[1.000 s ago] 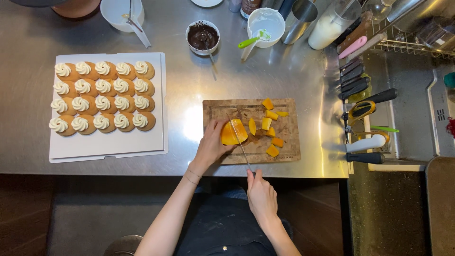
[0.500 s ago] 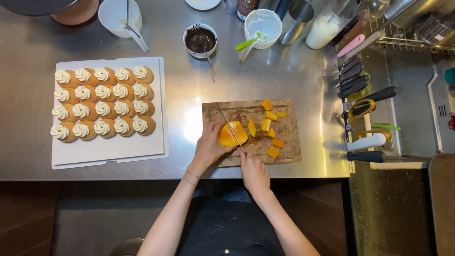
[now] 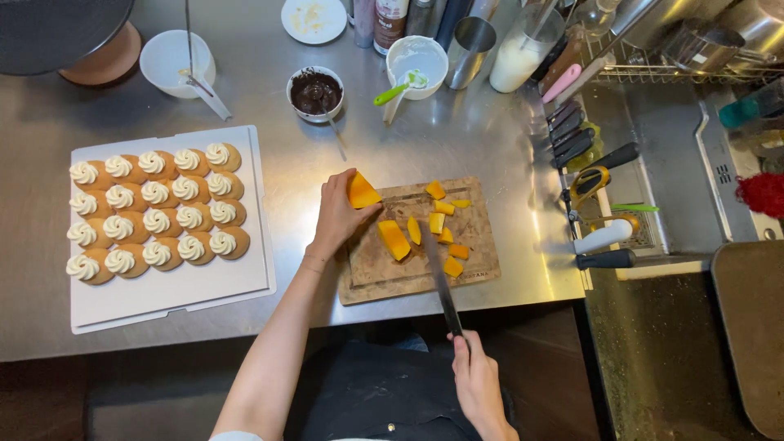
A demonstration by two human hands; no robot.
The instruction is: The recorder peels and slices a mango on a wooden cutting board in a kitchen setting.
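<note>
A: What is being held by the left hand (image 3: 336, 214)?

B: A wedge of orange fruit (image 3: 362, 191) is being pinched between its fingers at the left edge of the cutting board (image 3: 371, 273). It is being lifted a little above the wood, probably so that the cut side can be seen or turned.

A: And the right hand (image 3: 474, 377)?

B: It is being closed around the handle of a long knife (image 3: 439, 278). The hand is being kept off the board, near the body, and the blade is being pointed away, across the board toward the cut fruit pieces (image 3: 437, 229). The tip is lying close to one bigger slice (image 3: 394, 239), which is resting flat in the middle of the board.

A: Where is the fruit lying relative to both hands?

B: The small pieces are being gathered on the far right part of the board, apart from the left hand, likely to keep the cutting place free. The slice is lying between the two hands.

A: What else is being kept on the worktop (image 3: 457, 147)?

B: A white tray (image 3: 180, 290) of cream-topped cookies (image 3: 153, 216) is standing to the left, well apart from the board.
</note>
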